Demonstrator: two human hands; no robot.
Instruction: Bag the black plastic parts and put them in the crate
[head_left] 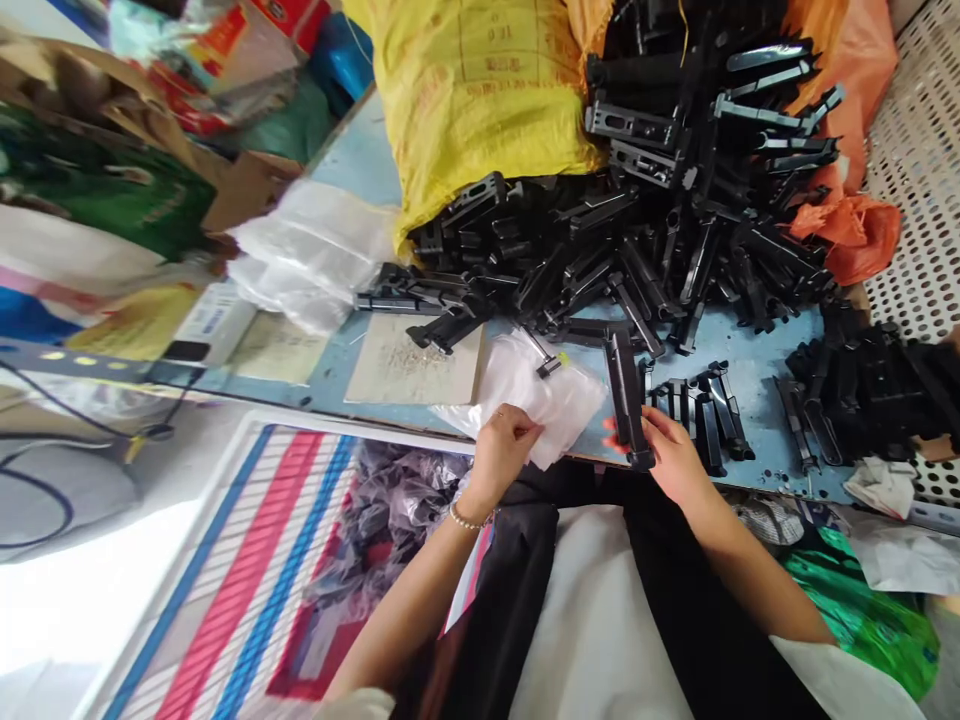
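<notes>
A: Head view, near edge first. Left hand [504,440] is pinched shut on the near edge of a clear plastic bag [541,398]. Bag lies flat at the front edge of the blue table [757,385], touching it.

B: Right hand?

A: Right hand [670,452] is curled around the near end of a long black plastic part [625,395], fingertips on both sides. Part lies on the table edge pointing away from the person, just beside the bag on its right, and looks to touch the bag's edge.

B: What's next to it?

A: Small row of similar black parts [701,410] lined up just right of the held one, near the right hand but not touching it. Small black clip [549,366] sits on the bag's far edge. Beige sheet [416,362] lies flat left of the bag.

B: Further back?

A: Big loose pile of black parts [645,240] across the middle of the table. Second smaller heap [874,385] at the right. Behind the pile, a yellow sack [480,90] and an orange bag [855,215]. White perforated crate [919,170] at far right. White plastic bags [311,255] at the table's left end.
</notes>
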